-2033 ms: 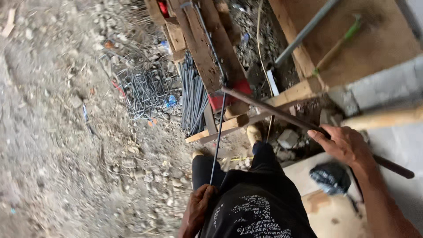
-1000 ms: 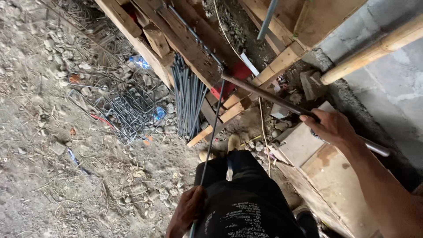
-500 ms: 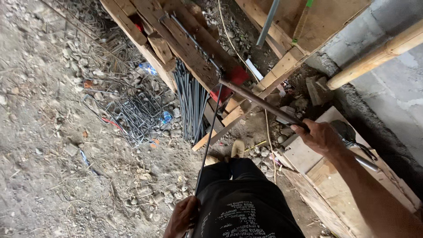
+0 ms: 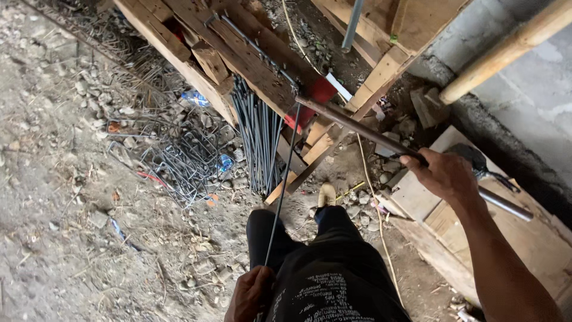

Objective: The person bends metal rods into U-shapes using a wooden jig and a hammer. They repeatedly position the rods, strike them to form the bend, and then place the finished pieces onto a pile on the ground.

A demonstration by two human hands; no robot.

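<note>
Our right hand (image 4: 444, 173) grips the bending lever pipe (image 4: 381, 136), left hand (image 4: 250, 293) pinches the thin rebar rod (image 4: 281, 185) at the wooden bench (image 4: 250, 56); rod may slip if loosened.

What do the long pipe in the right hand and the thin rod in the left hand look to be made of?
Pipe: likely steel, with a dull brown, rusty-looking surface that turns shinier grey past the right hand. Thin rod, held by the left hand: probably steel wire or rebar, dark grey, slim and straight.
</note>
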